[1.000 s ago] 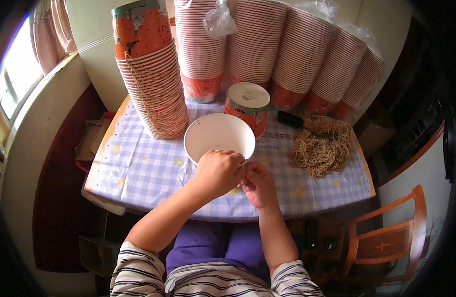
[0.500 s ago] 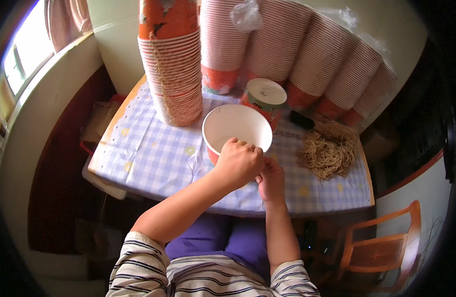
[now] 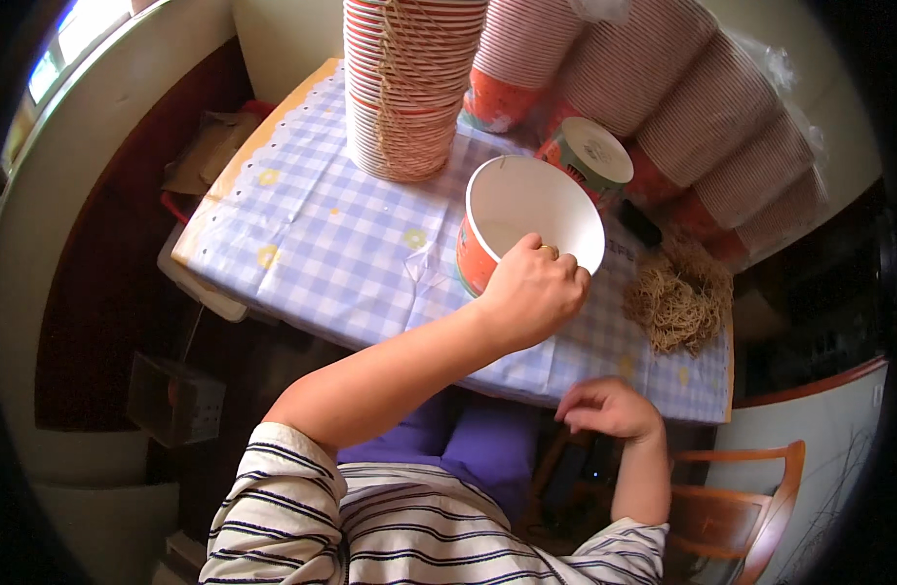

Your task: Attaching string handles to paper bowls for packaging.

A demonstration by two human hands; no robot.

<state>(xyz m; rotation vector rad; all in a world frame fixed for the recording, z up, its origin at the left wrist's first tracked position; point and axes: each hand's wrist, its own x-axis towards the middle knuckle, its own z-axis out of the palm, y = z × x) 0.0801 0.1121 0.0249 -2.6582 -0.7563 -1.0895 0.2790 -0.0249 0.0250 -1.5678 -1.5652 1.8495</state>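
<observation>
Checked tablecloth [image 3: 312, 234] lies bare leftward; left hand [image 3: 531, 292] grips paper bowl [image 3: 526, 219] rim, right hand [image 3: 609, 408] loosely curled.

The tall cup stack [image 3: 409, 88] runs off the top edge — the left hand [image 3: 531, 292] hides the paper bowl's [image 3: 526, 210] near rim.

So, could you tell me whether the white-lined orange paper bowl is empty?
Empty: the white-lined orange paper bowl shows bare white inside, tipped in the left hand.
</observation>
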